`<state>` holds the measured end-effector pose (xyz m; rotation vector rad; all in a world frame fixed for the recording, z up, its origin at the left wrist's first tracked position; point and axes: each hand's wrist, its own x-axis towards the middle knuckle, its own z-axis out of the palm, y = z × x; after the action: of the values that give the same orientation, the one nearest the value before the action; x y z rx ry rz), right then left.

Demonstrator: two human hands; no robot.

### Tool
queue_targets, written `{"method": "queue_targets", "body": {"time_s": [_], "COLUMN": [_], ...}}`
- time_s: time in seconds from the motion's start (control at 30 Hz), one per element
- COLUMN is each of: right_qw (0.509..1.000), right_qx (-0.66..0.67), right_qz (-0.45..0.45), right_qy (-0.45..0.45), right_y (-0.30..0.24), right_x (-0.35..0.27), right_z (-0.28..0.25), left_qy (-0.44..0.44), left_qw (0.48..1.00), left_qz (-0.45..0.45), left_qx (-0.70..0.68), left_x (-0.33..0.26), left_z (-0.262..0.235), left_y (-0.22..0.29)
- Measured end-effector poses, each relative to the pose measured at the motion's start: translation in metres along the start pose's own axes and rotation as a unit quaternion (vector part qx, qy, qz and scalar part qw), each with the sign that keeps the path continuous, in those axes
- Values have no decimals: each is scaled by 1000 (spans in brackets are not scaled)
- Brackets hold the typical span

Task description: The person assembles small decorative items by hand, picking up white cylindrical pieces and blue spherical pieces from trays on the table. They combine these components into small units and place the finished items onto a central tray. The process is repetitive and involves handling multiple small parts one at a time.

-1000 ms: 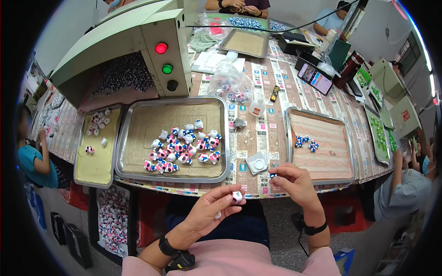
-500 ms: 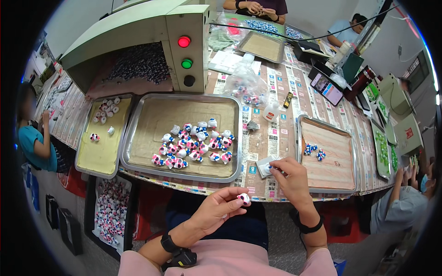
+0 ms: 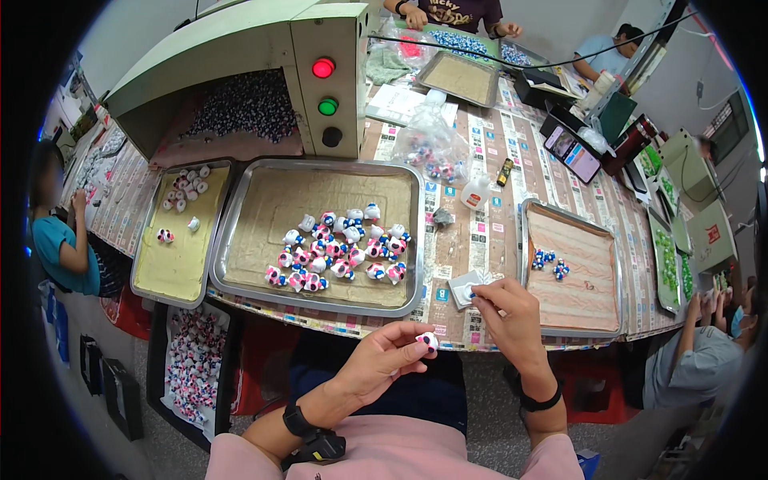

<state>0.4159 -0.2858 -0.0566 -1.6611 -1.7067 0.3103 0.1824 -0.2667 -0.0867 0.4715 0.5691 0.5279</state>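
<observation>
My left hand [image 3: 382, 362] pinches a small white-and-pink figurine head [image 3: 429, 342] with dark marks between thumb and fingers, just off the table's front edge. My right hand [image 3: 514, 322] is closed, its fingertips gripping a small blue piece [image 3: 473, 295], mostly hidden, over a white square pad [image 3: 461, 288] on the table. To the left, a large metal tray [image 3: 240, 232] holds many figurines [image 3: 340, 250] with white-and-pink heads and blue bodies. On the right, a tray lined in pale orange [image 3: 572, 308] carries a few blue-and-white figurine bodies [image 3: 544, 258].
A narrow yellow-lined tray [image 3: 164, 268] has loose heads. Behind it stands a machine [image 3: 320, 36] with small pieces in its opening. A white bottle [image 3: 475, 194], plastic bag [image 3: 432, 144] and phone [image 3: 572, 154] lie farther back. A full dark crate [image 3: 192, 364] sits below left.
Both my hands stay nearly in place, the right fingertips still at the white pad. The view shifts slightly. Across the table, the other person's hands have moved apart.
</observation>
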Motion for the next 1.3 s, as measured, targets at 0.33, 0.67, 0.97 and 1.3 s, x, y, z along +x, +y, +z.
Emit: {"method": "queue_targets", "body": {"time_s": [0.33,0.67,0.97,1.3], "right_qw": [981,972,951,878], "right_qx": [183,217,280,425], "right_qz": [46,58,93,190], "right_qy": [-53,-72,-92,-111], "right_y": [-46,-43,-35,-30], "right_x": [-24,-31,-35,-42], "right_z": [-9,-4,-3,2], "left_qy": [-6,3,-1,20], "left_qw": [1000,1000,999,995], "left_qz": [6,17,32,55], "left_qx": [-4,12,29,81], "left_x": [3,2,2,-1], "left_z": [7,6,6,10], "left_y": [-1,-5,-5,-7]}}
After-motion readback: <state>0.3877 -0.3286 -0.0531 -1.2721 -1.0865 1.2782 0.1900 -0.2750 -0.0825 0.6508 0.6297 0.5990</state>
